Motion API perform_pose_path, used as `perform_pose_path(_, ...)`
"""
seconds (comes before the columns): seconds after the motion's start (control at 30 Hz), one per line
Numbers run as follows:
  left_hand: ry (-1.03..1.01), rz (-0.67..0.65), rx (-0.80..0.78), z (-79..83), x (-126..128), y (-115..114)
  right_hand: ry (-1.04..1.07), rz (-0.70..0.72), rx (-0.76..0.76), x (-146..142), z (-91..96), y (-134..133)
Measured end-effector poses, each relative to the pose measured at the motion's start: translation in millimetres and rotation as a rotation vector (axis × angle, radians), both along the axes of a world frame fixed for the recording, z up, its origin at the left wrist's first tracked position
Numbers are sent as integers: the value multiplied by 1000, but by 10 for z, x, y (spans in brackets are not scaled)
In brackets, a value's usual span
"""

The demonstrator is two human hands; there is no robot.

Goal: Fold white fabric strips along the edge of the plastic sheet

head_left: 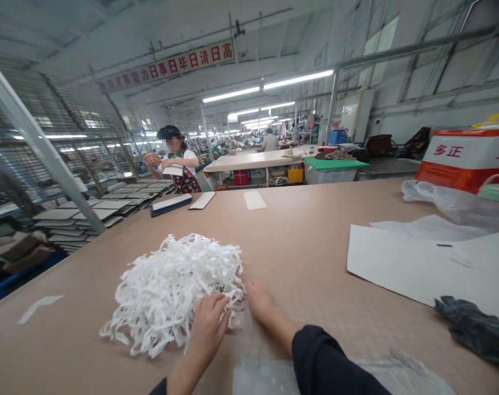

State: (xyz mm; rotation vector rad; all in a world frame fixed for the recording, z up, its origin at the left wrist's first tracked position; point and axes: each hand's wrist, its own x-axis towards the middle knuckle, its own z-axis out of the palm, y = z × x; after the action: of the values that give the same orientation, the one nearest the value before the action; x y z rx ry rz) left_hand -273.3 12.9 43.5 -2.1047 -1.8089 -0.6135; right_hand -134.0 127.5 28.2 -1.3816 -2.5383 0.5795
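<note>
A loose heap of narrow white strips (pixel 179 285) lies on the brown-covered table. My left hand (pixel 210 321) rests against the front right of the heap, its fingers bent and its thumb apart from them. My right hand (pixel 261 300) is at the heap's right edge, with its fingertips turned in toward the strips. Most of the right fingers are hidden behind the back of the hand, so I cannot see whether they hold a strip. A clear plastic sheet (pixel 264 377) lies near my right forearm.
A single white strip (pixel 39 308) lies at the left. White-topped pieces (pixel 171 204) and a pale rectangle (pixel 255 200) lie along the far edge. To the right are white board (pixel 422 263), a black plastic bundle (pixel 475 326) and a red-white box (pixel 463 156). A co-worker (pixel 177 159) stands beyond the table.
</note>
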Motion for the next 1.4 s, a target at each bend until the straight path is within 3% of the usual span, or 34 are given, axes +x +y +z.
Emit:
perform_pose_path(0.13, 130, 228, 50, 0, -330, 230, 33, 43, -53, 167, -77, -14)
perform_pose_path(0.3, 160, 495, -196, -33, -611, 383, 33, 92, -164, 1033, -95, -12)
perform_pose_path(0.47, 125, 529, -308, -60, -670, 469, 16, 29, -272, 2033, -104, -100)
perform_pose_path(0.6, 101, 524, -324, -12, -567, 503, -42, -8, -239, 2431, -114, -128)
perform_pose_path(0.67, 103, 485, -332, 11, -490, 483, -90, -6, -201, 2407, -76, -97)
perform_pose_path(0.77, 109, 412, -338, 18, -385, 409, -17, 22, -116, 2042, 58, -19)
perform_pose_path(0.87, 103, 399, -328, 10, -314, 316, 278, 53, -191, 1360, 214, 38)
perform_pose_path(0.93, 96, 393, -317, 11, -273, 257, 438, -12, -274, 843, 269, 46)
perform_pose_path(1.03, 89, 376, -314, 5, -224, 177, 521, -102, -338, 178, 236, 33)
perform_pose_path(1.1, 99, 364, -319, -20, -234, 129, 606, -181, -389, -87, 164, 46)
perform_pose_path(1.17, 115, 374, -329, -63, -313, 90, 711, -259, -452, -155, 94, 110)
perform_pose_path(1.23, 136, 431, -348, -113, -462, 70, 835, -331, -519, -13, 58, 241)
perform_pose_path(1.4, 160, 607, -366, -185, -881, 125, 1157, -506, -574, 975, 155, 728)
